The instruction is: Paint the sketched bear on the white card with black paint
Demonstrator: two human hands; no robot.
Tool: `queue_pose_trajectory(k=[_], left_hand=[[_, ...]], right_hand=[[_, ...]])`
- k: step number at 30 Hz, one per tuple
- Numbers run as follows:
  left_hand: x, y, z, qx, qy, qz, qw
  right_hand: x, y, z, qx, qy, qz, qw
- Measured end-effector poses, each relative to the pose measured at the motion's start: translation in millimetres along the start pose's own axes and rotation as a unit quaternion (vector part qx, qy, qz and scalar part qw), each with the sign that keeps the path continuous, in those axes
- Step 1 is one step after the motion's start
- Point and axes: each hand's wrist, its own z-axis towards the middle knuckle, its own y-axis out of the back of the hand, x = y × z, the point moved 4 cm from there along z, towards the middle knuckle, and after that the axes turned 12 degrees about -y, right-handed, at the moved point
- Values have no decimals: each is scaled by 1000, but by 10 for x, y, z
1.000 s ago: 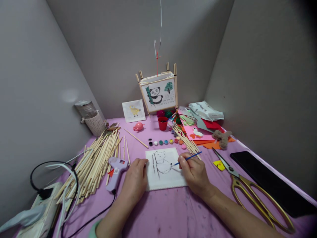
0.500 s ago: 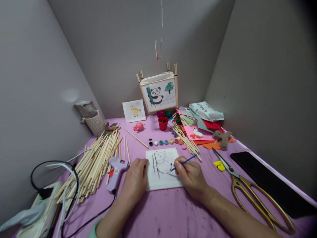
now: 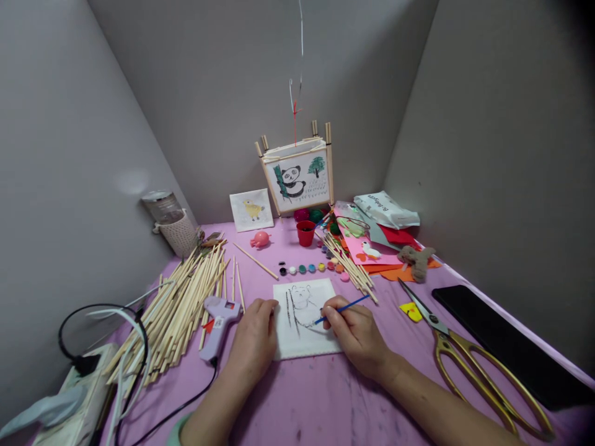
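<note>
A square white cloth panel (image 3: 297, 350) lies flat in front of me, with a black outline drawing of a panda-like animal and upright stalk lines on it. My right hand (image 3: 356, 331) rests over the panel's right edge, its fingers closed around a thin blue paintbrush (image 3: 351, 304). The brush tip touches or hovers just over the lower outline of the animal; which of these I cannot tell. At the left edge, my left hand (image 3: 255, 331) is closed, thumb and fingers against the panel's border. Its fingertips are partly hidden.
Wooden sticks (image 3: 181, 310) and a purple glue gun (image 3: 218, 322) lie left. Paint pots (image 3: 302, 268) and a red cup (image 3: 305, 233) stand beyond the panel; a lantern with a panda picture (image 3: 300, 179) hangs behind. Gold-handled scissors (image 3: 465, 365) and a black phone-like slab (image 3: 502, 334) lie right.
My right hand and the paintbrush have shifted slightly left, moving the tip along the lower outline. My left hand stays at the panel's left edge.
</note>
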Motion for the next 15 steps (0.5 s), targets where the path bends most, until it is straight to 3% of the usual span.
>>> queue_pose_trajectory(k=[6,15], left_hand=[[-5,5,0,5,8,0,1000],[-5,12,0,8,9,2,1000]], right_hand=[[-13,4,3,-16,19,-27,999],[-60,143,21,-119,30,-89,988]])
